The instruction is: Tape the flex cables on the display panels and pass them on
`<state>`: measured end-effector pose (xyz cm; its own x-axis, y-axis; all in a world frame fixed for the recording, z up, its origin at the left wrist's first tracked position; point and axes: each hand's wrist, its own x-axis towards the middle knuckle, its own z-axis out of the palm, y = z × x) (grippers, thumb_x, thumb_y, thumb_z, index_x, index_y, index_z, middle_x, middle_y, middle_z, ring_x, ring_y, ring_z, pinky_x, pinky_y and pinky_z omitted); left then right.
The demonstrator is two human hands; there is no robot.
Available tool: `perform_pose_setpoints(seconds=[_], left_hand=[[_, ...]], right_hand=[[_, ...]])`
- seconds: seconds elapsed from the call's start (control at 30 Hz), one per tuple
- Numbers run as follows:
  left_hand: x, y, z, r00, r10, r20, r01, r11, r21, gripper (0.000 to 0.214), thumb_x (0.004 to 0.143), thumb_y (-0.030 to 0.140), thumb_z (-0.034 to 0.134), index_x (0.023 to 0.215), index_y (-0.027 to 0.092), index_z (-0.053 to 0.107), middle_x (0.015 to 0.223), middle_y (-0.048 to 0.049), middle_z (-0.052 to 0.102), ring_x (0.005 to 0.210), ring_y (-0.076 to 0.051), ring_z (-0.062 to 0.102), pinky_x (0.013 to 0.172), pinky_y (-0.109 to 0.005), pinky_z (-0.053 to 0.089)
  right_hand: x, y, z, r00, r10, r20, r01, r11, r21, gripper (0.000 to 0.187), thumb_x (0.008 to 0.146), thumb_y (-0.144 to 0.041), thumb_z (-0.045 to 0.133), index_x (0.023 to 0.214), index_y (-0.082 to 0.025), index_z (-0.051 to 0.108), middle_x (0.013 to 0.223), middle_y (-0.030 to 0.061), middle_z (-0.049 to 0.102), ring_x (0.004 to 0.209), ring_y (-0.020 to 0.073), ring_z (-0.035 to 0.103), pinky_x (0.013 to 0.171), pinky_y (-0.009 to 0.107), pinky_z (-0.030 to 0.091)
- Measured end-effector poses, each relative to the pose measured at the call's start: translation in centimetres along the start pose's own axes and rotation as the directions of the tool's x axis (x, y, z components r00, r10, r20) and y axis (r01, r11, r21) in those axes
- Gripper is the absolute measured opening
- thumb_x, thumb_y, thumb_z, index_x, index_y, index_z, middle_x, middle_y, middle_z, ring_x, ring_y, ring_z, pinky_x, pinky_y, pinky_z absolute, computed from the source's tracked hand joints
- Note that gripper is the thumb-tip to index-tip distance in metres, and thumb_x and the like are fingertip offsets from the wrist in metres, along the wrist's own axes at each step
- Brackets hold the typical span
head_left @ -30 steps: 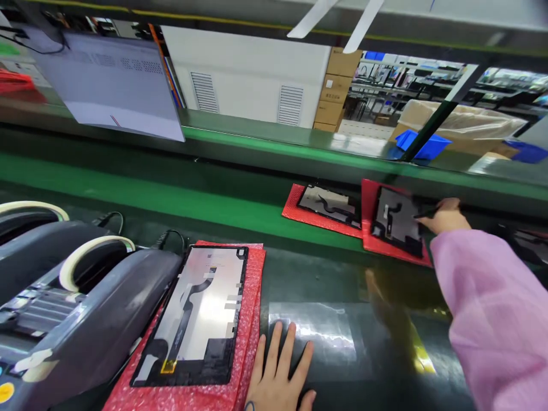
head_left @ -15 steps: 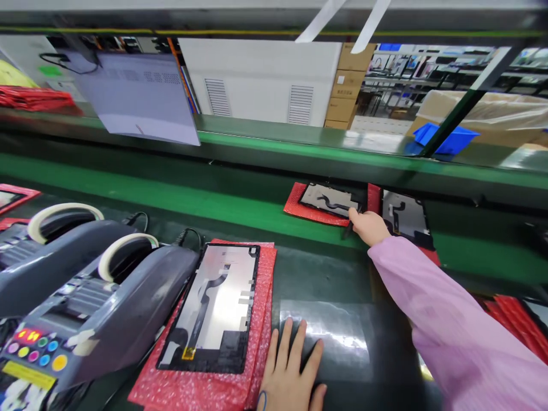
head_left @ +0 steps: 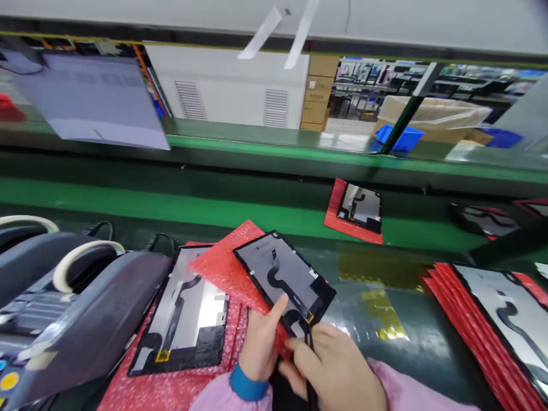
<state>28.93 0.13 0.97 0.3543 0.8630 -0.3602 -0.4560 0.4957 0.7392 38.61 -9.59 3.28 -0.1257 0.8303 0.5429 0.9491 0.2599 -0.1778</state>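
Both hands meet low in the middle of the head view, holding a dark screen panel (head_left: 285,274) that rests on a red bubble-wrap sheet (head_left: 222,265). My left hand (head_left: 263,342) grips the near edge of panel and sheet, thumb on top. My right hand (head_left: 336,365) is closed on the panel's near corner, and a thin black tool (head_left: 309,354) runs through its fingers. A second panel (head_left: 184,311) lies flat on red bubble wrap (head_left: 171,388) just left of my hands.
Two grey tape dispensers (head_left: 72,308) with tape rolls stand at the left. Another panel on red wrap (head_left: 357,208) lies on the green conveyor belt (head_left: 128,200) behind. A stack of panels on red sheets (head_left: 492,308) lies at the right. A shelf edge (head_left: 278,149) runs across above.
My right hand reached to the panels on the belt, then brought one with its red sheet back to the near side. My left hand lifted off the table and took hold of it.
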Motion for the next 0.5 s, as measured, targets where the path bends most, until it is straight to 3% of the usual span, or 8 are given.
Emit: perform_pose_setpoints(seconds=[0.07, 0.1, 0.13, 0.2, 0.27, 0.3, 0.4, 0.5], left_hand=[[-0.3, 0.3, -0.1, 0.998, -0.027, -0.058, 0.03, 0.998, 0.059, 0.072, 0.058, 0.03, 0.091, 0.125, 0.017, 0.067, 0.116, -0.0109, 0.077, 0.117, -0.035, 0.068, 0.103, -0.044, 0.053], [-0.5, 0.4, -0.3, 0.996, -0.049, -0.073, 0.054, 0.996, 0.073, 0.069, 0.056, 0.028, 0.091, 0.12, 0.017, 0.069, 0.108, -0.0097, 0.079, 0.11, -0.035, 0.071, 0.097, -0.043, 0.056], [-0.8, 0.5, -0.7, 0.993, -0.076, -0.087, 0.084, 0.993, 0.082, 0.066, 0.054, 0.026, 0.09, 0.117, 0.016, 0.07, 0.102, -0.0081, 0.08, 0.103, -0.034, 0.074, 0.092, -0.043, 0.058], [-1.5, 0.6, -1.4, 0.983, -0.133, -0.124, 0.147, 0.982, 0.115, 0.061, 0.052, 0.024, 0.09, 0.109, 0.016, 0.071, 0.09, -0.0049, 0.079, 0.092, -0.032, 0.076, 0.081, -0.039, 0.061], [-1.9, 0.5, -2.0, 0.964, -0.214, -0.157, 0.238, 0.959, 0.154, 0.056, 0.048, 0.022, 0.09, 0.1, 0.016, 0.071, 0.082, -0.0034, 0.078, 0.084, -0.031, 0.077, 0.071, -0.036, 0.062], [-2.0, 0.4, -2.2, 0.951, -0.264, -0.159, 0.291, 0.94, 0.176, 0.053, 0.047, 0.021, 0.09, 0.096, 0.016, 0.071, 0.08, -0.0037, 0.077, 0.082, -0.031, 0.077, 0.068, -0.035, 0.062], [-1.9, 0.0, -2.6, 0.915, -0.369, -0.164, 0.4, 0.887, 0.233, 0.048, 0.047, 0.019, 0.09, 0.09, 0.016, 0.069, 0.081, -0.0054, 0.078, 0.086, -0.034, 0.077, 0.071, -0.037, 0.063], [-1.6, -0.6, -3.1, 0.922, -0.357, -0.15, 0.387, 0.872, 0.299, 0.054, 0.053, 0.024, 0.089, 0.102, 0.015, 0.069, 0.097, -0.0093, 0.079, 0.103, -0.035, 0.074, 0.088, -0.04, 0.062]], right_hand=[[-2.9, 1.2, -0.6, 0.987, 0.158, 0.026, -0.159, 0.945, 0.286, 0.03, 0.105, -0.043, 0.045, 0.093, -0.023, 0.064, 0.071, 0.0019, 0.071, 0.061, 0.0176, 0.066, 0.061, 0.029, 0.047], [-4.2, 2.6, -1.1, 0.956, 0.292, 0.026, -0.278, 0.875, 0.396, 0.037, 0.105, -0.051, 0.04, 0.097, -0.024, 0.064, 0.075, 0.0021, 0.073, 0.064, 0.018, 0.067, 0.061, 0.029, 0.049], [-5.4, 4.4, -1.5, 0.891, 0.452, 0.04, -0.413, 0.77, 0.486, 0.041, 0.106, -0.053, 0.033, 0.1, -0.025, 0.063, 0.075, 0.0016, 0.071, 0.063, 0.0178, 0.066, 0.06, 0.029, 0.05], [-7.4, 8.0, -2.3, 0.687, 0.726, -0.004, -0.588, 0.559, 0.585, 0.042, 0.105, -0.055, 0.033, 0.102, -0.025, 0.062, 0.061, -0.0029, 0.06, 0.051, 0.0158, 0.056, 0.051, 0.027, 0.046], [-9.0, 10.9, -2.6, 0.508, 0.861, -0.001, -0.677, 0.4, 0.618, 0.035, 0.097, -0.058, 0.052, 0.094, -0.024, 0.061, 0.056, -0.0058, 0.051, 0.048, 0.0145, 0.049, 0.048, 0.025, 0.042], [-9.5, 11.9, -2.5, 0.457, 0.889, 0.023, -0.705, 0.346, 0.619, 0.035, 0.092, -0.059, 0.061, 0.087, -0.024, 0.059, 0.056, -0.0059, 0.05, 0.049, 0.014, 0.049, 0.048, 0.025, 0.042], [-10.5, 12.7, -2.1, 0.404, 0.908, 0.113, -0.751, 0.258, 0.608, 0.041, 0.081, -0.061, 0.073, 0.076, -0.024, 0.055, 0.059, -0.0041, 0.055, 0.049, 0.0126, 0.049, 0.047, 0.024, 0.041], [-10.7, 12.3, -1.9, 0.384, 0.909, 0.16, -0.778, 0.226, 0.586, 0.041, 0.081, -0.059, 0.074, 0.076, -0.023, 0.055, 0.058, -0.0037, 0.059, 0.045, 0.0112, 0.047, 0.045, 0.024, 0.038]])
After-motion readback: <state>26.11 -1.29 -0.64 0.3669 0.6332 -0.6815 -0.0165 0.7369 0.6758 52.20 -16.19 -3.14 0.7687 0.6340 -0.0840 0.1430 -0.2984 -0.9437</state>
